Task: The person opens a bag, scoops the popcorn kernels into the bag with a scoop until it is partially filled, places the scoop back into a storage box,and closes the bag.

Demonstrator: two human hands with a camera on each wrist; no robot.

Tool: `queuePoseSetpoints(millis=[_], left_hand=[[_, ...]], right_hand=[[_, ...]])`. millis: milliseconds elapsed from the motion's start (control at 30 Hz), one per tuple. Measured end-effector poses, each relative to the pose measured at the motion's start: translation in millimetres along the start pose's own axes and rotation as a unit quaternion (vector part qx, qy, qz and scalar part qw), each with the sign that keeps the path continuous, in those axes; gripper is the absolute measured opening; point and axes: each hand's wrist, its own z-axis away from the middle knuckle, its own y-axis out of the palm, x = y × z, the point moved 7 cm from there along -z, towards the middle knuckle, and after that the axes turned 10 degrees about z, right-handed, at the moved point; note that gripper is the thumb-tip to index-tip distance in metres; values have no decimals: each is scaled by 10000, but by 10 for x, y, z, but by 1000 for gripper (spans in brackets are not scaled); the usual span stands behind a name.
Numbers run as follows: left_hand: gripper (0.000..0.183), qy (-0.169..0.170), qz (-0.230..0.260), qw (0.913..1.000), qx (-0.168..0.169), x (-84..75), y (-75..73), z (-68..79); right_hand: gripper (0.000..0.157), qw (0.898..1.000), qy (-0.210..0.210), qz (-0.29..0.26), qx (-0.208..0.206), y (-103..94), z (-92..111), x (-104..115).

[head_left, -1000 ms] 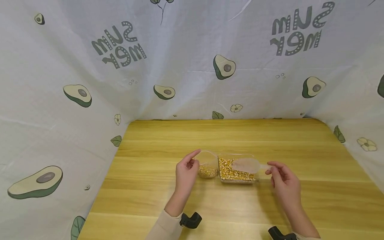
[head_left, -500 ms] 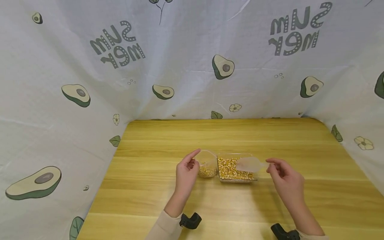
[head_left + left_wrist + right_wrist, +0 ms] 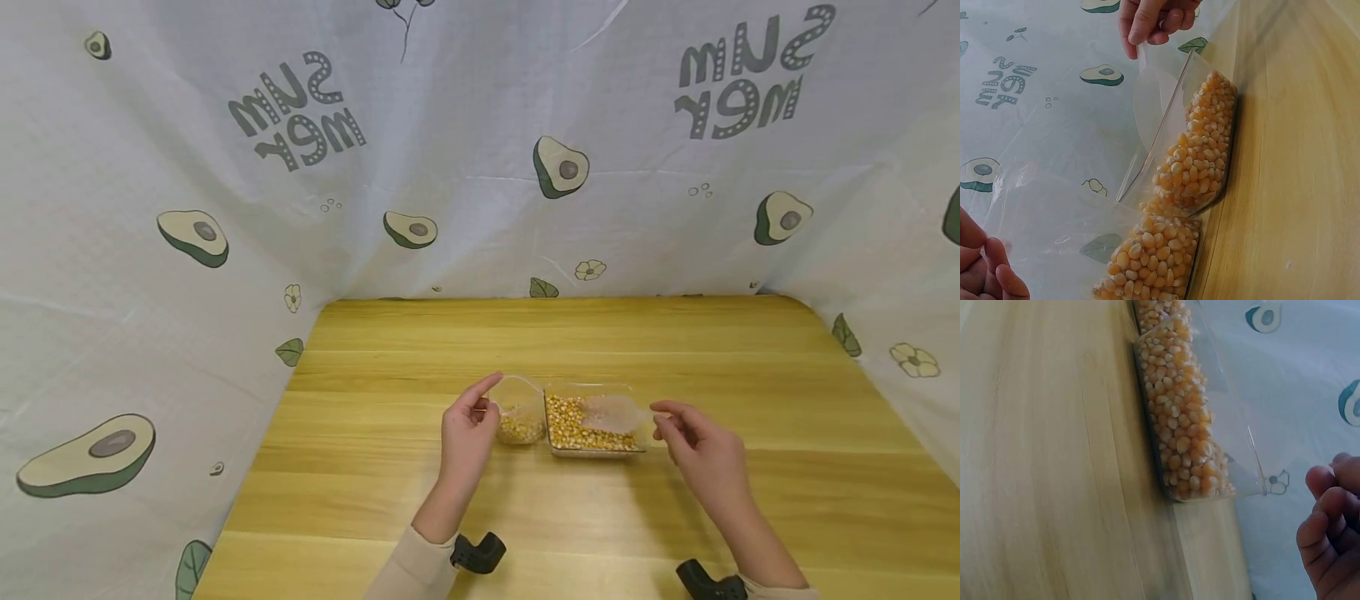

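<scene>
In the head view my left hand (image 3: pixel 467 446) pinches the rim of a clear plastic bag (image 3: pixel 517 396) with corn kernels (image 3: pixel 519 429) at its bottom. Against its right side stands a clear rectangular container (image 3: pixel 596 454), partly filled with more kernels (image 3: pixel 570 421). My right hand (image 3: pixel 705 458) pinches the handle of a translucent scoop (image 3: pixel 611 412), its bowl over the container's right half. The left wrist view shows the scoop (image 3: pixel 1150 106) tilted down at the container's mouth. In the right wrist view, the curled fingers of my right hand (image 3: pixel 1332 531) hide most of the handle.
A wood-grain table (image 3: pixel 375 467) lies beneath everything. White cloth (image 3: pixel 465 125) printed with avocados hangs behind and at both sides of it. Each wrist bears a black camera mount (image 3: pixel 478 552).
The right hand and scoop shifted slightly right, then came back left, lower over the container. My left hand stays in place on the bag.
</scene>
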Motion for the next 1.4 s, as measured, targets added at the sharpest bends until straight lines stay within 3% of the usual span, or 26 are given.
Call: queuePoseSetpoints(millis=[367, 700, 1033, 1400], left_hand=[[39, -45, 28, 10000, -44, 10, 0, -3], [38, -152, 77, 9998, -108, 55, -14, -20], [38, -118, 124, 9998, -91, 52, -11, -8], [38, -166, 156, 9997, -13, 73, -9, -1]], right_hand=[[30, 9964, -794, 280, 107, -15, -42, 27], [26, 9901, -1021, 963, 42, -10, -73, -15], [22, 9901, -746, 1180, 166, 123, -76, -1], [23, 9849, -214, 1513, 818, 241, -93, -3]])
